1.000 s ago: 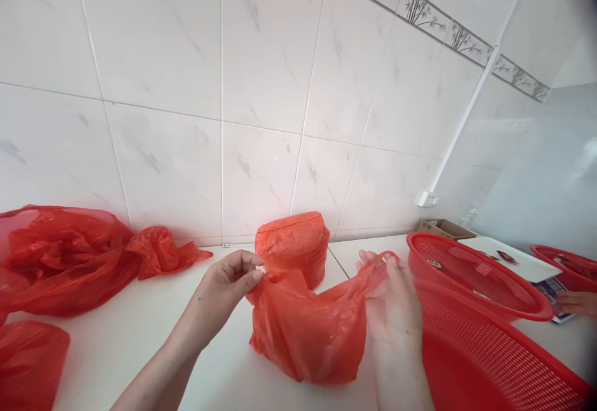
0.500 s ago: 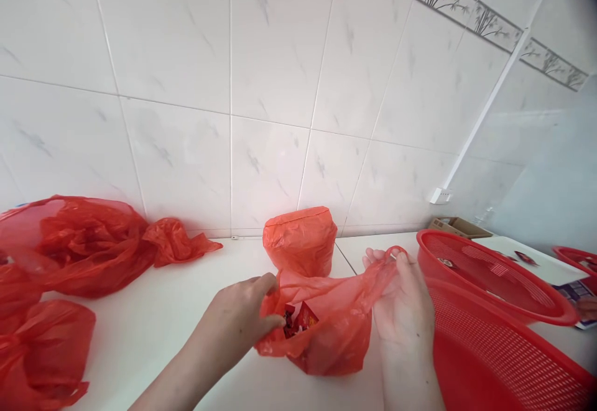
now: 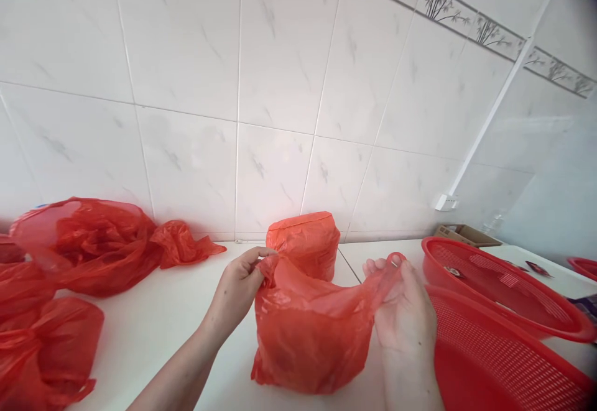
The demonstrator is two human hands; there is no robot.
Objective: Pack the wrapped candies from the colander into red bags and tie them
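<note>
A filled red plastic bag stands on the white counter right in front of me. My left hand pinches the bag's left handle between thumb and fingers. The bag's right handle loops over the fingers of my right hand, whose palm faces up. Both handles are pulled up and apart, so the bag's mouth is drawn nearly closed and its contents are hidden. Just behind the bag stands a second red bag, wrapped tight around a blocky shape.
Loose red bags lie piled at the left by the tiled wall, with a tied one nearer me. Two stacked red mesh baskets sit at the right. A small cardboard box stands in the far corner.
My left hand dipped to the bag's mouth, where red packets showed inside, then rose again with the left handle. The bag now stands taller and closed over. The right hand kept its handle.
</note>
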